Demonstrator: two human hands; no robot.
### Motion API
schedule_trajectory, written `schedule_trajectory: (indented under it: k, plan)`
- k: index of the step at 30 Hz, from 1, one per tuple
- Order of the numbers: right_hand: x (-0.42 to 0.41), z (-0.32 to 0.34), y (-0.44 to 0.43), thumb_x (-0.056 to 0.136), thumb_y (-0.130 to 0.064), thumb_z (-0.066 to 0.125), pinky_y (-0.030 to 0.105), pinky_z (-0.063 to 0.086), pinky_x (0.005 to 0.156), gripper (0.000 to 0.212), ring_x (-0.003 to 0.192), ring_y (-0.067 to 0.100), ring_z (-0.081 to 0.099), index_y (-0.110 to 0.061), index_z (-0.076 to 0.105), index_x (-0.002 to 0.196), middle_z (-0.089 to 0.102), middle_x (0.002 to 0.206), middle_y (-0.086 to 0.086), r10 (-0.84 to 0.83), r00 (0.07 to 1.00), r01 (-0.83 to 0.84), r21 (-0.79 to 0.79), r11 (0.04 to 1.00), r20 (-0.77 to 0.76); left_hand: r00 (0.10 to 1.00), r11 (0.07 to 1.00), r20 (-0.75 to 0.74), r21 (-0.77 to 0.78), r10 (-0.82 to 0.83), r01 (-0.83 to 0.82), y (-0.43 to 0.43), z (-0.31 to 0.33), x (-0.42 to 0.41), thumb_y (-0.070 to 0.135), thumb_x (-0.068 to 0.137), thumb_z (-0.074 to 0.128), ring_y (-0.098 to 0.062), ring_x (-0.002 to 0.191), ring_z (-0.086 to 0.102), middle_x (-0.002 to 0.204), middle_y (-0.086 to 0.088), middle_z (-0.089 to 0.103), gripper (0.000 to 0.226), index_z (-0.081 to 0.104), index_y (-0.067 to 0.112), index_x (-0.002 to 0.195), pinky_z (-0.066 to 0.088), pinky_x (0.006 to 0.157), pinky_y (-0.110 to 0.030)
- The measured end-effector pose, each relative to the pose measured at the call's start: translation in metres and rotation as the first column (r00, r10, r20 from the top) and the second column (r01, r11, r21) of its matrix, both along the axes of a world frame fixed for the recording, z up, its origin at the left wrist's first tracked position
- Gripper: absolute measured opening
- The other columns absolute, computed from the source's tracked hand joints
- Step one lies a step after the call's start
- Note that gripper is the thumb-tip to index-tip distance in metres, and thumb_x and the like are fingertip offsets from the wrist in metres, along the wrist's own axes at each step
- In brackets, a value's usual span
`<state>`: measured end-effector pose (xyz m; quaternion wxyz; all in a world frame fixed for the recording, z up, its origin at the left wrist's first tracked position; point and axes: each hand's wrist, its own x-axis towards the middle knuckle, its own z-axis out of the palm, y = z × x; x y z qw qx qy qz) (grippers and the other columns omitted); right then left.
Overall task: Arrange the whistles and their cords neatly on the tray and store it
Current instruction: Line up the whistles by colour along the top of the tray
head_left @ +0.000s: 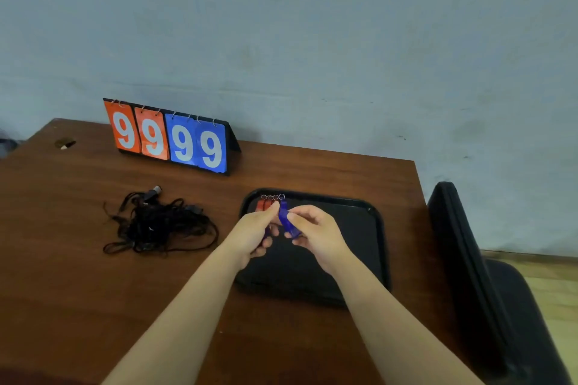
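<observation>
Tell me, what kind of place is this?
Probably a sports hall or gym office. A flip scoreboard stands on the desk, and whistles lie on a tray.

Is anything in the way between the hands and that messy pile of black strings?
Nothing visible is. The black cords lie in a tangle on the bare table, left of the tray. Only open tabletop lies between them and the left hand. Both hands are busy, though: the right hand is on a blue whistle.
</observation>
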<state>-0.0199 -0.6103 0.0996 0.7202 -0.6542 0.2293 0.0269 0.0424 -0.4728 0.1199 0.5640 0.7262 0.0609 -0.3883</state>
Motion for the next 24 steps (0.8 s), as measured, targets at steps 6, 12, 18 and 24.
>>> schedule_trajectory:
  k: [6, 12, 18, 24]
  plan:
    - [-0.007, -0.002, -0.011, 0.088, -0.017, 0.069, 0.024, 0.058, 0.072, 0.013, 0.081, 0.012, 0.069, -0.022, 0.068, 0.1, 0.071, 0.096, 0.0, 0.025, 0.999, -0.02, -0.162, 0.987, 0.029, 0.989, 0.984, 0.026, -0.107, 0.147, -0.143, -0.014, -0.003, 0.001, 0.029, 0.091, 0.062, -0.007, 0.055, 0.044, 0.077, 0.001, 0.059, 0.02, 0.071, 0.013, 0.099, 0.033, 0.043, -0.018]
    - [-0.008, -0.01, -0.013, 0.087, -0.005, 0.068, 0.024, 0.059, 0.077, 0.026, 0.091, 0.013, 0.071, -0.023, 0.071, 0.106, 0.071, 0.104, -0.001, -0.059, 0.998, 0.059, -0.035, 0.998, -0.01, 0.973, 0.999, 0.232, 0.039, 0.014, -0.024, -0.024, -0.004, 0.026, 0.023, 0.09, 0.063, -0.008, 0.06, 0.05, 0.079, -0.001, 0.062, 0.012, 0.069, 0.018, 0.1, 0.038, 0.05, -0.018]
    - [0.012, -0.013, -0.008, 0.085, -0.008, 0.071, 0.029, 0.06, 0.073, 0.016, 0.083, 0.013, 0.074, -0.014, 0.07, 0.1, 0.076, 0.091, 0.002, -0.193, 0.935, 0.239, 0.126, 0.963, -0.296, 0.767, 0.889, 0.477, 0.376, -0.428, 0.262, -0.038, -0.014, 0.069, 0.022, 0.089, 0.064, -0.006, 0.077, 0.06, 0.093, 0.005, 0.066, 0.005, 0.068, 0.021, 0.092, 0.042, 0.059, -0.016]
    - [0.042, -0.03, -0.013, 0.086, -0.014, 0.07, 0.029, 0.059, 0.068, 0.013, 0.084, 0.014, 0.071, -0.015, 0.066, 0.098, 0.072, 0.094, 0.004, -0.306, 0.848, 0.362, 0.051, 0.931, -0.432, 0.526, 0.65, 0.415, 0.634, -0.743, 0.418, -0.064, -0.036, 0.117, 0.031, 0.087, 0.065, -0.009, 0.089, 0.061, 0.098, 0.009, 0.066, 0.005, 0.069, 0.028, 0.088, 0.053, 0.08, -0.032]
